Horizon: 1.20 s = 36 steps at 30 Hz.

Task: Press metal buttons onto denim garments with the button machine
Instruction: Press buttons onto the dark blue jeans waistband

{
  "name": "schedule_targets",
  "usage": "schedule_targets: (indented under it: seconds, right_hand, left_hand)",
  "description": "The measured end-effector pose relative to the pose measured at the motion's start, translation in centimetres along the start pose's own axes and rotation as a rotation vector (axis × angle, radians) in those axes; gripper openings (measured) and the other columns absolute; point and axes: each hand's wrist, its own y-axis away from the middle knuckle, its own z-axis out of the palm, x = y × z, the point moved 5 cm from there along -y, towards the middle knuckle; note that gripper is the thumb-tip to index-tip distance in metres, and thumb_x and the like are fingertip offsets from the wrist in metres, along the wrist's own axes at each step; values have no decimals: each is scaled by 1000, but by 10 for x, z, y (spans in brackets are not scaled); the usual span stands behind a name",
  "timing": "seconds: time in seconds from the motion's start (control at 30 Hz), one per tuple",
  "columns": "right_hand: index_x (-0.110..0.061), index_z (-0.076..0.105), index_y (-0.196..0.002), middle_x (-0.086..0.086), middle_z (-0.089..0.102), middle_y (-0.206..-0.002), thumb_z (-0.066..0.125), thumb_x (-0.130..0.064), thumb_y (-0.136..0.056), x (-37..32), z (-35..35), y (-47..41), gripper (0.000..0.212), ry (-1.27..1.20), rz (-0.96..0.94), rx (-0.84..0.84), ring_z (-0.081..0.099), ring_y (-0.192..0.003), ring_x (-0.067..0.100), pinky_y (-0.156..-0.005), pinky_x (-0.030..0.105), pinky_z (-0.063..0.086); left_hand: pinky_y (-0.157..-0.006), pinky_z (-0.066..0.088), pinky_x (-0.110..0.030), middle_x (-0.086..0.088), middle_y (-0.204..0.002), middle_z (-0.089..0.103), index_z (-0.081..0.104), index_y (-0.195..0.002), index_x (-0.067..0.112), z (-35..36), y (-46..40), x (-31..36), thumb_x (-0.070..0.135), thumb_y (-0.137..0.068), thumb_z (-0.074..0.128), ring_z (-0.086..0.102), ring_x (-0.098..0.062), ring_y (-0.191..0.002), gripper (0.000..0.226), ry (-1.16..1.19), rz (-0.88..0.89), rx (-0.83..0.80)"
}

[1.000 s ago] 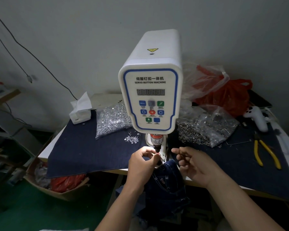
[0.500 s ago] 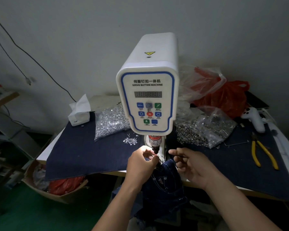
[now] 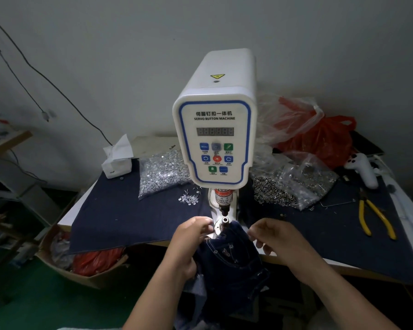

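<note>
Two bare hands work at the front of a white servo button machine (image 3: 215,129), the landmark for everything else here. Half a second ago the left hand (image 3: 191,236) had its fingertips up under the machine's punch (image 3: 224,210), hiding the lower die. Now that hand has dropped down and to the left, and the round metal die (image 3: 224,220) shows bare directly below the punch, a small silver piece seated on it. This suggests a button part has just been loaded and the fingers are clear of the press point.

The left hand's fingers are curled, gripping the dark denim garment (image 3: 227,256) at its upper left edge, just left of the die. The right hand (image 3: 274,239), just right of the die, has its fingers curled in toward the garment's right edge; whether they actually pinch the cloth cannot be told. The garment hangs off the table edge below the machine, its top edge touching the die but not yet spread over it.

Next, probably, the denim must be drawn over the die before pressing.

Left of the machine lies a clear bag of silver buttons (image 3: 162,172); right of it, a bag of darker metal rings (image 3: 289,186), and farther right yellow-handled pliers (image 3: 374,215).
</note>
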Motion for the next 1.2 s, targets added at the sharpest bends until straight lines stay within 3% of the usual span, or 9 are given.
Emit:
schedule_targets:
  seconds: [0.13,0.3,0.43,0.6,0.77,0.83,0.9,1.0,1.2]
  right_hand:
    - [-35,76,-97,-9,72,-98,75,-38,-89,-4,16,21,9,209,-258,-123,66,-90,5,-80,20,51]
    - [-48,66,-104,-22,56,-111,72,-52,-80,-10,30,34,25,475,-496,-39,54,-114,8,-99,22,41]
    - [-66,50,-113,-35,31,-121,67,-60,-82,-1,44,37,35,544,-442,-22,29,-126,-7,-108,19,28]
    - [-48,55,-92,-21,45,-112,75,-45,-87,0,39,30,20,595,-335,-55,37,-118,-1,-105,27,36]
    - [-39,54,-88,-18,52,-111,75,-33,-91,-19,28,33,22,540,-431,-153,45,-112,5,-93,16,36]
    - [-40,54,-89,-18,53,-116,74,-30,-91,-24,27,33,23,538,-448,-194,45,-117,6,-96,16,36]
    - [-44,52,-91,-24,47,-123,72,-34,-93,-24,29,30,22,581,-422,-261,40,-126,3,-103,15,33]
    - [-48,48,-92,-27,42,-127,66,-44,-95,-18,30,22,19,710,-350,-301,39,-124,-2,-105,22,34]
    - [-35,56,-90,-15,61,-81,70,-34,-95,-19,34,8,15,482,-289,-335,50,-69,-4,-65,13,40]
  left_hand:
    - [-57,51,-28,-4,-79,68,72,-83,11,-4,8,1,14,-90,65,61,-17,-61,10,298,-214,-46]
    - [-79,44,-28,-3,-82,68,67,-87,9,-3,18,7,15,-93,56,57,-16,-77,14,303,-166,-64]
    - [-83,37,-26,2,-76,67,69,-83,12,-1,26,9,22,-92,55,49,-18,-83,20,249,-111,-106]
    - [-64,48,-34,-9,-80,62,68,-70,12,3,38,14,27,-74,67,58,-23,-66,16,462,-157,-280]
    - [-83,52,-23,-5,-98,78,79,-93,22,0,51,11,45,-78,75,70,-13,-91,27,-305,316,-370]
    - [-82,46,-14,7,-98,73,76,-95,39,-4,54,11,59,-79,78,63,-1,-96,26,-747,540,-387]
    - [-82,43,-17,12,-95,67,69,-89,42,-8,53,10,55,-84,80,56,-2,-98,18,-904,623,-422]
    - [-85,44,-21,13,-93,64,68,-88,36,-12,47,8,35,-90,80,58,-3,-92,12,-699,579,-511]
    - [-90,49,-30,-2,-104,66,65,-101,9,-20,29,-4,30,-94,75,61,-17,-99,25,-239,363,-564]
